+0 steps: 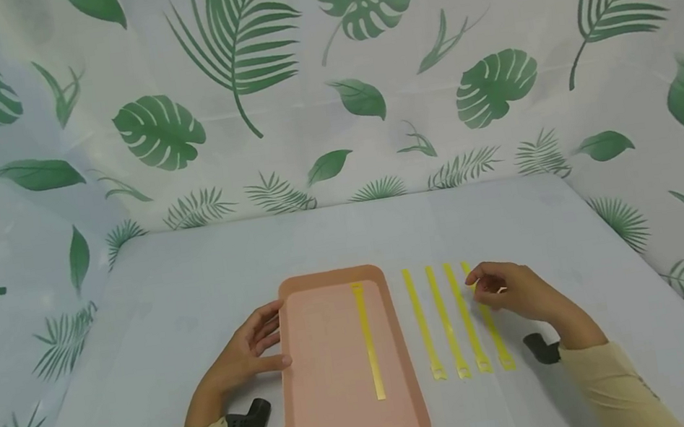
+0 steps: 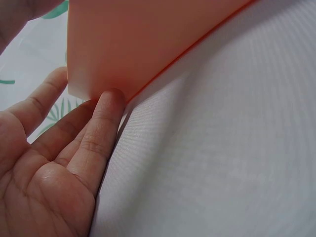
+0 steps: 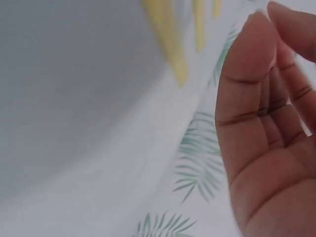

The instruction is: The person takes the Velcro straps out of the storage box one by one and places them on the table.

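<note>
A pink rectangular tray [image 1: 325, 376] lies on the table, its left rim touched by the fingertips of my left hand [image 1: 250, 350]. In the left wrist view those fingers lie nearly straight against the tray's outer side wall [image 2: 143, 39]. One flat yellow cable strap [image 1: 370, 344] with a slotted head lies inside the tray, head at the far end. Several matching straps [image 1: 442, 312] lie side by side right of the tray, slotted heads towards me. Over the rightmost strap hovers my right hand [image 1: 513, 288], fingers loosely bent, thumb and index fingertips close together with nothing visible between them.
A white cloth covers the table [image 1: 204, 262]. Leaf-printed white curtains [image 1: 304, 131] enclose its back and sides. Each wrist wears a black camera mount, the left one [image 1: 249, 418] close to the tray's left side.
</note>
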Demonstrator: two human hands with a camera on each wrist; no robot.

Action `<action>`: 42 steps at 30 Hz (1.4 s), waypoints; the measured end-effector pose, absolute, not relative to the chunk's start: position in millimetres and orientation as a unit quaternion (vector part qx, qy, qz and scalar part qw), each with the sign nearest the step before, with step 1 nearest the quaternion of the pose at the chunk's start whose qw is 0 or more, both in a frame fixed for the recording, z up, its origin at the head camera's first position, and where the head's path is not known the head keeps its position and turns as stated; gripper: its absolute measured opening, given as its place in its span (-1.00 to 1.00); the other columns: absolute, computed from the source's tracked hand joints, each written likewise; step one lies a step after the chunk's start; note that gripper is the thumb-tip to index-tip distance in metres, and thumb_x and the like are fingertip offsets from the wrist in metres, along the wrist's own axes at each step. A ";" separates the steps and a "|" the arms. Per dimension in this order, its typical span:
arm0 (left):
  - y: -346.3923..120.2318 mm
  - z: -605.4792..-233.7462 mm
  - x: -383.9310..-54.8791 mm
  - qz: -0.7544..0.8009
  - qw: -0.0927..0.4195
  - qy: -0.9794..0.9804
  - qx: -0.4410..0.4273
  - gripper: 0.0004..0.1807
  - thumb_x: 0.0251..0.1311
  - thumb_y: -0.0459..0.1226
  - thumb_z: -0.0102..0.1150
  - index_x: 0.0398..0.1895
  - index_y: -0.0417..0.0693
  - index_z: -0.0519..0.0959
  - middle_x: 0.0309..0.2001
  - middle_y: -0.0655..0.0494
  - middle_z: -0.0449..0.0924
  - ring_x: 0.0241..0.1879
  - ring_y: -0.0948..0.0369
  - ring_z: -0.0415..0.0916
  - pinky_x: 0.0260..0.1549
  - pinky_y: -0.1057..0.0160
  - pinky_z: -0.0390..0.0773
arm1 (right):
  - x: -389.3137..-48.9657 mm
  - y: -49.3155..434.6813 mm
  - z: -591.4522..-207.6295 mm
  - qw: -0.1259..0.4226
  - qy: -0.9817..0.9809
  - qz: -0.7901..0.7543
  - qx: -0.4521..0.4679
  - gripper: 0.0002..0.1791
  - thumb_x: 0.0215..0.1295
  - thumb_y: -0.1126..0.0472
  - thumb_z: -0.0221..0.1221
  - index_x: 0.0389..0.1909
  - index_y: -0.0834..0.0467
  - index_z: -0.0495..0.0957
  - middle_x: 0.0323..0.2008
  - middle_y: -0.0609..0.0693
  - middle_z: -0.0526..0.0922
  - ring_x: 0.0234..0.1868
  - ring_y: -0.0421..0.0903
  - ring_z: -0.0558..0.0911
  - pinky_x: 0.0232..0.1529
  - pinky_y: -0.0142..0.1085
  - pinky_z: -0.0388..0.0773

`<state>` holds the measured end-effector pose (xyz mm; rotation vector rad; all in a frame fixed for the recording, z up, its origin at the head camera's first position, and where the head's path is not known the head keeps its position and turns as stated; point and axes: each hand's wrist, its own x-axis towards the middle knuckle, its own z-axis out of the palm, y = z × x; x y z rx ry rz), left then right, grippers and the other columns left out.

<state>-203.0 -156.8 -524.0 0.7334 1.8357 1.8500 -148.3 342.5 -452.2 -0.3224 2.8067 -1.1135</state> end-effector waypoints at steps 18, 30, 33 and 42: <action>-157.8 -522.9 -202.7 0.656 0.218 0.666 0.280 0.10 0.28 -0.37 0.53 0.69 -0.43 -0.02 0.63 -0.53 0.03 0.51 -0.49 0.18 0.25 0.31 0.61 | -190.5 281.9 -437.0 0.033 0.847 -0.401 -0.347 -0.73 0.34 0.59 0.35 -0.03 0.26 0.75 -0.07 0.17 0.81 -0.05 -0.02 0.76 0.05 -0.29 0.72; -158.5 -522.4 -207.7 0.657 0.222 0.663 0.282 0.09 0.30 -0.38 0.52 0.69 -0.43 -0.03 0.64 -0.53 0.00 0.49 -0.48 0.23 0.25 0.28 0.62 | -216.1 235.9 -435.9 0.121 0.807 -0.399 -0.418 -0.80 0.36 0.62 0.30 -0.12 0.33 0.73 -0.11 0.17 0.81 -0.04 -0.08 0.75 0.11 -0.20 0.73; -159.2 -522.5 -208.5 0.660 0.222 0.660 0.282 0.10 0.30 -0.36 0.53 0.68 -0.45 -0.04 0.63 -0.55 0.00 0.47 -0.49 0.25 0.24 0.28 0.63 | -219.7 225.5 -436.6 0.139 0.800 -0.398 -0.427 -0.80 0.36 0.63 0.29 -0.14 0.33 0.74 -0.14 0.17 0.81 -0.07 -0.04 0.74 0.08 -0.22 0.73; -160.1 -523.9 -208.2 0.668 0.227 0.651 0.280 0.11 0.29 -0.36 0.54 0.68 -0.46 -0.04 0.63 -0.55 -0.01 0.49 -0.49 0.20 0.25 0.27 0.63 | -222.6 200.9 -442.7 0.193 0.798 -0.378 -0.428 -0.68 0.28 0.69 0.15 -0.18 0.31 0.76 -0.16 0.13 0.81 -0.08 0.05 0.74 0.08 -0.13 0.75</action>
